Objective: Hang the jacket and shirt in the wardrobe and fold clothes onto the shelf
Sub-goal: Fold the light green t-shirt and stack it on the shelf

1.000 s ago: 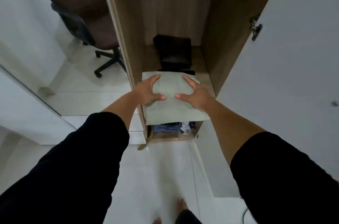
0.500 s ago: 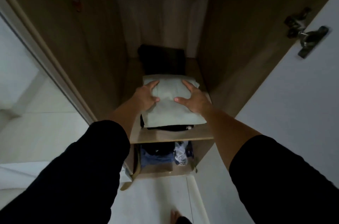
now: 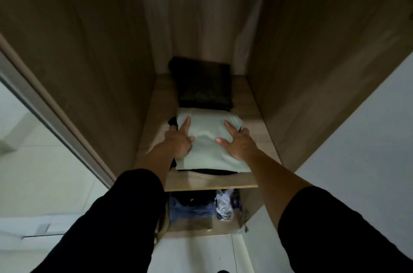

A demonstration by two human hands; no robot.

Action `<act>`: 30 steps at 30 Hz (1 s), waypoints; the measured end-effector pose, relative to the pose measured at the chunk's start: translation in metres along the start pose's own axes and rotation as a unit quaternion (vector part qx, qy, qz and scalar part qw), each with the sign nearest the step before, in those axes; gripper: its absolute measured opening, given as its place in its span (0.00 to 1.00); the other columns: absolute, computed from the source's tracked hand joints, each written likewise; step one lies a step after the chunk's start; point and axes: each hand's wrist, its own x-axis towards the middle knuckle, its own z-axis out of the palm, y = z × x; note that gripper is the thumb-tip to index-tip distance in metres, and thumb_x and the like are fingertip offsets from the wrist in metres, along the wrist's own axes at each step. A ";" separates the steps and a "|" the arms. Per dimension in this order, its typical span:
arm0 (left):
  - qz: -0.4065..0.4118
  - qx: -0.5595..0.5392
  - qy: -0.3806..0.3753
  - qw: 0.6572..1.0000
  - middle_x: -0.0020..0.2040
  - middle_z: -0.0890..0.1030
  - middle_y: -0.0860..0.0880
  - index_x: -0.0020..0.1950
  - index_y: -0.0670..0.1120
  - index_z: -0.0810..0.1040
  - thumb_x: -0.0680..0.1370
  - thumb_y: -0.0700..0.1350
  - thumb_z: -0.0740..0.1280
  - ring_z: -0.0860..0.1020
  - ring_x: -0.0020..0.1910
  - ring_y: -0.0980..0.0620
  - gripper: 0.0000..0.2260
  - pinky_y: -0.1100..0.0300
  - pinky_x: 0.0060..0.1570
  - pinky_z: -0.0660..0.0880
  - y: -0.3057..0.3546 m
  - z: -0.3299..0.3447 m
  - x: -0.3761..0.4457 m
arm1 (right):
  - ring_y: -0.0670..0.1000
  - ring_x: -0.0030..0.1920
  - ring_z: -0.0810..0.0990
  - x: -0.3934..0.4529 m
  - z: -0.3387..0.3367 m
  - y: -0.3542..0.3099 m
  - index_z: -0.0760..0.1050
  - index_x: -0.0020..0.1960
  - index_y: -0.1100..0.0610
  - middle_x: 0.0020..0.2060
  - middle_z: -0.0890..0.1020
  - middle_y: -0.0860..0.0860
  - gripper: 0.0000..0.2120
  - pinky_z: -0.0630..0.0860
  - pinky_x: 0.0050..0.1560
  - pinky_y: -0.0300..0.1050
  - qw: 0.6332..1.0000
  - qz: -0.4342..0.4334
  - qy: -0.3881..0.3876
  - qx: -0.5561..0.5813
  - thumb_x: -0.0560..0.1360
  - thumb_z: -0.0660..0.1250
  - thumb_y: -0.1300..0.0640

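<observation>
Both arms wear loose black sleeves, the left sleeve (image 3: 107, 223) and right sleeve (image 3: 348, 232) pushed up (bunched thickly near the elbows), leaving forearms, left hand (image 3: 178, 142) and right hand (image 3: 240, 144) bare.

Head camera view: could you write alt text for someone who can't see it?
Two hands, left hand and right hand, press flat on a folded pale green garment lying atop dark clothes on a wooden wardrobe shelf. A dark folded stack sits behind it; jumbled clothes fill the compartment below.
</observation>
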 end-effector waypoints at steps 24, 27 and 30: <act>0.231 0.060 0.101 0.966 0.79 0.43 0.48 0.75 0.52 0.32 0.72 0.59 0.70 0.44 0.77 0.47 0.51 0.42 0.73 0.53 0.044 -0.179 -0.470 | 0.59 0.76 0.44 -0.518 -0.198 -0.126 0.40 0.76 0.41 0.77 0.47 0.56 0.36 0.54 0.72 0.62 0.919 -0.017 0.326 -0.220 0.77 0.57 0.37; 0.275 0.059 0.129 0.951 0.79 0.44 0.48 0.75 0.51 0.31 0.71 0.60 0.69 0.45 0.77 0.47 0.51 0.40 0.73 0.54 0.077 -0.188 -0.513 | 0.59 0.76 0.45 -0.582 -0.246 -0.127 0.42 0.77 0.41 0.77 0.48 0.56 0.36 0.55 0.72 0.61 0.889 -0.002 0.393 -0.234 0.76 0.58 0.37; 0.312 0.059 0.161 0.934 0.79 0.43 0.48 0.76 0.49 0.32 0.72 0.60 0.69 0.44 0.77 0.48 0.51 0.40 0.72 0.54 0.117 -0.181 -0.552 | 0.59 0.77 0.43 -0.639 -0.285 -0.120 0.43 0.77 0.41 0.77 0.47 0.56 0.36 0.54 0.73 0.61 0.851 0.017 0.451 -0.268 0.76 0.58 0.38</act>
